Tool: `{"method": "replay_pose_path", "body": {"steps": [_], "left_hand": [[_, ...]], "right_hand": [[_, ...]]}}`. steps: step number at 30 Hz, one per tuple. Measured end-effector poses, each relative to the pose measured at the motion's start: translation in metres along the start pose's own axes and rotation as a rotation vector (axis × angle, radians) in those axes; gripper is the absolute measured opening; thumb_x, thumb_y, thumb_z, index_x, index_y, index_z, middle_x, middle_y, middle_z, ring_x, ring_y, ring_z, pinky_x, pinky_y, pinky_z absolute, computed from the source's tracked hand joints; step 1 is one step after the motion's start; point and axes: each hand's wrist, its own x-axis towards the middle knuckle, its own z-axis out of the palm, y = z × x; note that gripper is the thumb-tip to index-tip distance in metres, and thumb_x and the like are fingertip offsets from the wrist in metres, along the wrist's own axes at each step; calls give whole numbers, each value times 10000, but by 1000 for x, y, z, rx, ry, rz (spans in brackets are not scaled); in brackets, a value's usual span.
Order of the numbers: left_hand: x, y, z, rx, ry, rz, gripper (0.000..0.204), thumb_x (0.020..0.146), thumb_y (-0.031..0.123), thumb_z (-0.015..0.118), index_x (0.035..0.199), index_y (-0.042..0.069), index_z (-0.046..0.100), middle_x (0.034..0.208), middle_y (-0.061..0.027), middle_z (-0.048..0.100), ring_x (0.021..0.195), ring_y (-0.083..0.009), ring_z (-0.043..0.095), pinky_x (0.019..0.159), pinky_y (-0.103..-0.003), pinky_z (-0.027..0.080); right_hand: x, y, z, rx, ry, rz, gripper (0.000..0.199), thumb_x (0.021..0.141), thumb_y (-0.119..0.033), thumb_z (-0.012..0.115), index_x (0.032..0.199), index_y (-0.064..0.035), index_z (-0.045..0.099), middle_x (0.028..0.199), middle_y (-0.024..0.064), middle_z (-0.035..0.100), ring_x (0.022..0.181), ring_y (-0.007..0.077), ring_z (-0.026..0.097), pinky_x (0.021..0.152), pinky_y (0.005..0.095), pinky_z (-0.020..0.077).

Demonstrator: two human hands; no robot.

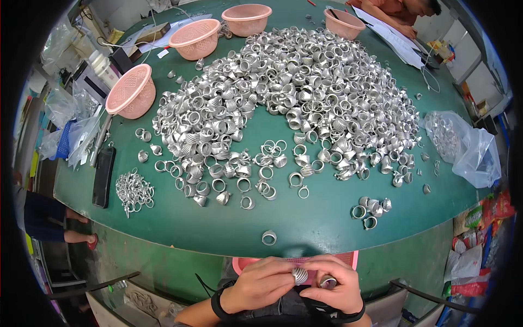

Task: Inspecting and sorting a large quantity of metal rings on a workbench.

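Note:
Both my hands are low in the view, below the near edge of the green table [305,223], over a pink basket [242,264] in my lap. My left hand [261,283] pinches a ribbed silver metal ring piece [300,275] at its fingertips. My right hand [336,286] curls around another silver piece [328,282] and touches the left hand's fingers. A huge heap of the same ribbed silver rings [294,92] covers the middle of the table. One single ring [269,237] lies nearest my hands by the table edge.
Several pink baskets [132,91] stand along the far and left side. A black phone [103,176] lies at the left edge beside a small bunch of rings [133,191]. A clear bag of rings [463,144] sits right. Another person [400,8] works at the far side.

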Motion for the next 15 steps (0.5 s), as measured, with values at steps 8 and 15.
{"method": "replay_pose_path", "body": {"steps": [8,15], "left_hand": [[6,-2,0,-273,-77,-172,189,659,21,618,834,-16,560,927,-107,521,783,-224,523,665,-283,425],[10,-4,4,-297,-71,-109,189,650,45,633,826,5,576,988,-110,519,829,-239,520,712,-316,418]], "right_hand": [[6,14,0,-161,60,-253,276,650,22,627,917,-17,573,954,86,534,794,147,546,637,232,455],[-4,17,-8,539,139,109,149,764,-21,508,902,19,550,960,123,516,700,128,529,524,190,409]]}}
